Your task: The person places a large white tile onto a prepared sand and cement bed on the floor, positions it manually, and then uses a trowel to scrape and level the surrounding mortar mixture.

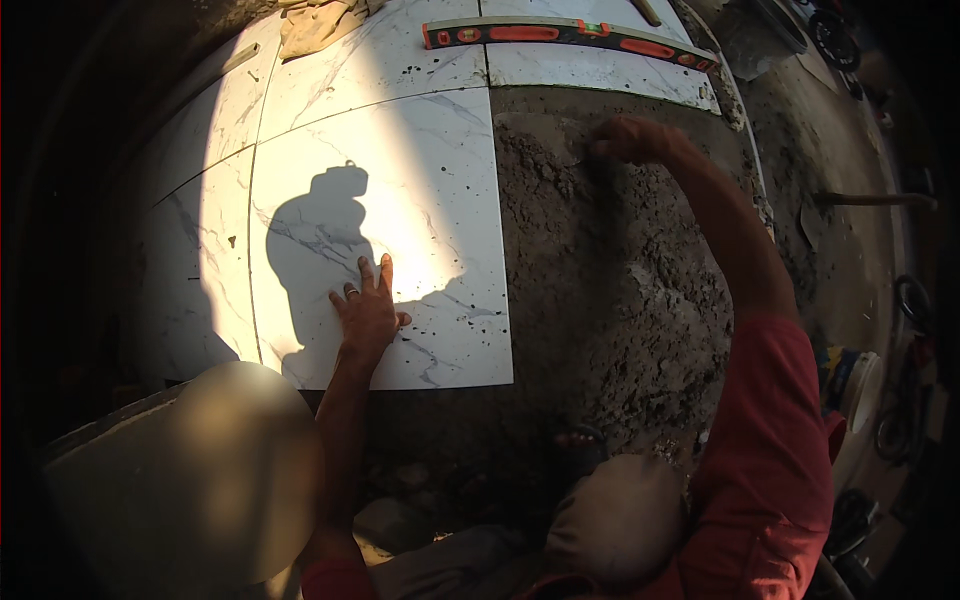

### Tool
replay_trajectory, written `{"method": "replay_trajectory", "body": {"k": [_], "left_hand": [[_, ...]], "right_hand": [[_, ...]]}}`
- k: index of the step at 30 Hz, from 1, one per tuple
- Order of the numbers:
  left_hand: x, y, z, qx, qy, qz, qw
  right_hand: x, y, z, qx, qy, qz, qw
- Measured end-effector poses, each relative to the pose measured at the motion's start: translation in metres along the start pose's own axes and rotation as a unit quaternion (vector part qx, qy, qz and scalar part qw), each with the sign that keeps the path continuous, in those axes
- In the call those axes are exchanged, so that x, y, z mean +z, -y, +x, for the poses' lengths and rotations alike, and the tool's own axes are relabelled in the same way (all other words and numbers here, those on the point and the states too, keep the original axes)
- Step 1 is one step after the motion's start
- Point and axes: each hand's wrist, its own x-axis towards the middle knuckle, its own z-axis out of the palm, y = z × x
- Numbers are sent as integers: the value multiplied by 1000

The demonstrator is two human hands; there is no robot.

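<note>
My left hand (367, 312) lies flat with spread fingers on a large white marble-patterned tile (440, 230), near its front edge; a ring shows on one finger. My right arm reaches forward over a bed of wet grey mortar (650, 310) to the right of that tile. At its far end my right hand (628, 140) is closed, low over the mortar near the far tiles. What it grips, if anything, is lost in a dark smear below the fingers. Small dark crumbs are scattered over the tile, and my shadow falls across it.
A spirit level (570, 32) with orange inserts lies across the far tiles. Beyond them sits a crumpled tan cloth or bag (318, 27). My bent knee (620, 515) is close in front. A pale blurred round shape (240, 470) covers the lower left. A bucket (860, 385) stands right.
</note>
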Motion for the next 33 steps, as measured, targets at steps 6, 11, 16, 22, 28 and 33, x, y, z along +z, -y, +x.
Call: {"method": "replay_trajectory", "body": {"k": [6,11,16,22,28,33], "left_hand": [[6,2,0,-1,-33,-10,999],[4,3,-3,-1,-36,-11,999],[10,6,0,7,-17,24,1000],[1,1,2,4,1,15,1000],[11,3,3,-10,-36,5,999],[0,0,3,0,-13,6,1000]], "right_hand": [[-11,12,-22,-19,5,4,1000],[-5,29,-17,8,31,-23,999],[19,-2,-42,-239,39,-111,964],[24,-42,-79,-41,-73,-13,996],[58,-37,-103,-130,-13,-62,989],[33,-30,-81,-10,-34,9,999]]}}
